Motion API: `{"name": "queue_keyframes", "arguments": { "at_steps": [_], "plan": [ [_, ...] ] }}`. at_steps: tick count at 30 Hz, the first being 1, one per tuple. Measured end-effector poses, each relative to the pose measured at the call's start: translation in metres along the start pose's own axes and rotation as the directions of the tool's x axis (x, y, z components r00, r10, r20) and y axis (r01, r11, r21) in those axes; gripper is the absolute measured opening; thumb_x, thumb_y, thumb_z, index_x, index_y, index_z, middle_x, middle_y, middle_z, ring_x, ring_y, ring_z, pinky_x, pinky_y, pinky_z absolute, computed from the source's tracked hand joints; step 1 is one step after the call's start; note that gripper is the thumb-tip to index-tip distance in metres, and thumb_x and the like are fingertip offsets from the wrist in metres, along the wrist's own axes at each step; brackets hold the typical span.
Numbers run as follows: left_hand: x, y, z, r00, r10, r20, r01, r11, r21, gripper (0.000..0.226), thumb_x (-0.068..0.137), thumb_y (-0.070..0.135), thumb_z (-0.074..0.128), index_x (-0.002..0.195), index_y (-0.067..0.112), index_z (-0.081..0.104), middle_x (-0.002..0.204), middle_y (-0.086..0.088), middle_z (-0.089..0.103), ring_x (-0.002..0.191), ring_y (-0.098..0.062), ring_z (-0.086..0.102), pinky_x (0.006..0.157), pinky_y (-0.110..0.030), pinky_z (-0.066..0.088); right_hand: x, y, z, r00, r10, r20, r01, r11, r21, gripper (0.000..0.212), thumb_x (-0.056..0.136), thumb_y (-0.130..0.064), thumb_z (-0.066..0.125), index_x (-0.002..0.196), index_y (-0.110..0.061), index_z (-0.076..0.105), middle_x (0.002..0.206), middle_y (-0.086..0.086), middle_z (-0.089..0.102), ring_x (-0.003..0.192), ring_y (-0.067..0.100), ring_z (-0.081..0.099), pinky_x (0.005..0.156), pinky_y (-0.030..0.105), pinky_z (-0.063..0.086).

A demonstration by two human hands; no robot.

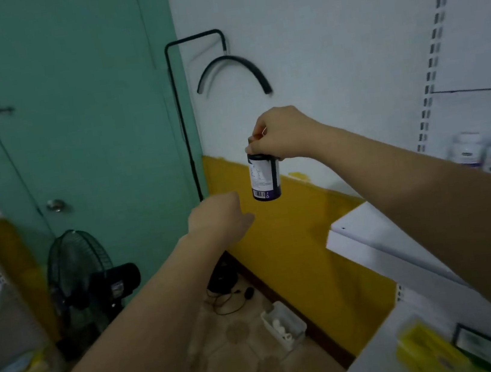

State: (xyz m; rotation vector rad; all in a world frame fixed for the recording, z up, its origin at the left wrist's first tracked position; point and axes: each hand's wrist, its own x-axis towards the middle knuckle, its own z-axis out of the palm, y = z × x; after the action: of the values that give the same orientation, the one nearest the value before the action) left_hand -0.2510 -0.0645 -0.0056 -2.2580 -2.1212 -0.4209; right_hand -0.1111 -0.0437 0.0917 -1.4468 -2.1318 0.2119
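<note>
From my remote seat I see the right hand (281, 136) raised in mid-air in front of the white and yellow wall (329, 48), its fingers and thumb pinched round the cap end of a dark bottle (265, 180). The bottle hangs upright below that grip, its white label and barcode turned towards me, and it touches nothing else. The left hand (217, 218) is stretched forward just below and to the left of the bottle, apart from it. Only the back of this hand faces me and its fingers are hidden behind it, so I cannot tell whether it is open or closed; I see nothing in it. Behind the arms on the left stands a green door (70, 115), with a black fan (76, 272) on the floor (246, 359) before it. A small white tray (284, 325) lies on the floor against the yellow wall base. On the right, a white shelf (387, 238) juts out, and blurred white bottles (485, 152) stand higher up behind the right forearm.
</note>
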Motion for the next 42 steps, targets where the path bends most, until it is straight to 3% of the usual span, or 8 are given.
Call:
{"name": "queue_keyframes", "arguments": {
  "at_steps": [4, 7, 12, 18, 24, 29, 34, 42],
  "plan": [
    [0.055, -0.059, 0.021, 0.998, -0.069, -0.001, 0.069, 0.998, 0.009, 0.024, 0.094, 0.038, 0.049, 0.078, 0.023, 0.039, 0.071, 0.006, 0.036, 0.081, -0.019, 0.045, 0.058, -0.027, 0.037, 0.08, 0.002, 0.057, 0.999, -0.02, 0.027, 0.019, 1.0, 0.025, 0.035, 0.086, -0.025, 0.065, 0.107, 0.003, 0.066, 0.106, 0.017, 0.067, 0.083, 0.023, 0.063, 0.076, 0.039, 0.057],
    [0.101, -0.092, 0.032, 0.995, -0.103, 0.012, 0.103, 0.995, 0.004, 0.023, 0.093, 0.036, 0.049, 0.105, 0.016, 0.051, 0.092, -0.004, 0.051, 0.084, -0.019, 0.044, 0.065, -0.029, 0.039, 0.139, 0.006, 0.091, 0.998, -0.014, 0.057, 0.011, 0.999, 0.049, 0.039, 0.085, -0.024, 0.066, 0.11, 0.006, 0.064, 0.109, 0.02, 0.066, 0.095, 0.029, 0.065, 0.081, 0.044, 0.056],
    [0.186, -0.128, 0.062, 0.991, -0.113, 0.07, 0.117, 0.992, -0.051, 0.038, 0.094, 0.038, 0.049, 0.118, 0.008, 0.052, 0.099, -0.007, 0.055, 0.089, -0.023, 0.053, 0.07, -0.031, 0.045, 0.231, 0.025, 0.137, 0.996, 0.017, 0.092, -0.019, 0.999, 0.027, 0.041, 0.086, -0.024, 0.066, 0.112, 0.007, 0.063, 0.113, 0.021, 0.065, 0.092, 0.028, 0.063, 0.085, 0.043, 0.054],
    [0.302, -0.148, 0.119, 0.985, -0.006, 0.175, 0.015, 0.998, -0.054, 0.031, 0.094, 0.039, 0.05, 0.104, 0.01, 0.053, 0.099, -0.006, 0.058, 0.092, -0.024, 0.057, 0.076, -0.036, 0.051, 0.314, 0.087, 0.191, 0.99, 0.117, 0.082, -0.115, 0.993, -0.026, 0.034, 0.087, -0.026, 0.065, 0.11, -0.002, 0.061, 0.11, 0.012, 0.063, 0.094, 0.021, 0.057, 0.075, 0.032, 0.049],
    [0.4, -0.145, 0.193, 0.953, 0.147, 0.265, -0.122, 0.987, -0.107, 0.046, 0.095, 0.042, 0.048, 0.125, 0.006, 0.048, 0.11, -0.012, 0.058, 0.096, -0.027, 0.058, 0.079, -0.041, 0.053, 0.37, 0.176, 0.247, 0.944, 0.324, 0.064, -0.316, 0.943, -0.1, 0.035, 0.084, -0.026, 0.065, 0.108, 0.0, 0.062, 0.108, 0.015, 0.064, 0.099, 0.028, 0.062, 0.08, 0.041, 0.054],
    [0.457, -0.132, 0.289, 0.917, 0.231, 0.326, -0.192, 0.97, -0.146, 0.045, 0.095, 0.041, 0.048, 0.122, 0.005, 0.05, 0.104, -0.01, 0.056, 0.092, -0.025, 0.055, 0.076, -0.039, 0.051, 0.392, 0.262, 0.312, 0.87, 0.474, 0.135, -0.46, 0.88, -0.119, 0.029, 0.083, -0.028, 0.07, 0.087, -0.002, 0.056, 0.084, 0.014, 0.053, 0.075, 0.024, 0.05, 0.06, 0.035, 0.043],
    [0.477, -0.131, 0.426, 0.857, 0.256, 0.447, -0.238, 0.966, -0.097, 0.039, 0.095, 0.044, 0.046, 0.115, 0.012, 0.053, 0.115, -0.01, 0.056, 0.103, -0.029, 0.054, 0.079, -0.037, 0.045, 0.391, 0.365, 0.417, 0.795, 0.565, 0.22, -0.55, 0.825, -0.132, 0.039, 0.086, -0.02, 0.068, 0.117, 0.001, 0.055, 0.115, 0.022, 0.059, 0.103, 0.036, 0.059, 0.084, 0.053, 0.051],
    [0.487, -0.153, 0.619, 0.753, 0.159, 0.638, -0.187, 0.982, -0.025, 0.042, 0.094, 0.044, 0.047, 0.12, 0.011, 0.049, 0.118, -0.01, 0.054, 0.107, -0.028, 0.052, 0.086, -0.037, 0.042, 0.347, 0.506, 0.613, 0.721, 0.612, 0.326, -0.63, 0.774, -0.06, 0.022, 0.089, -0.015, 0.064, 0.107, -0.006, 0.055, 0.108, 0.013, 0.059, 0.094, 0.03, 0.055, 0.08, 0.047, 0.049]
  ]
}}
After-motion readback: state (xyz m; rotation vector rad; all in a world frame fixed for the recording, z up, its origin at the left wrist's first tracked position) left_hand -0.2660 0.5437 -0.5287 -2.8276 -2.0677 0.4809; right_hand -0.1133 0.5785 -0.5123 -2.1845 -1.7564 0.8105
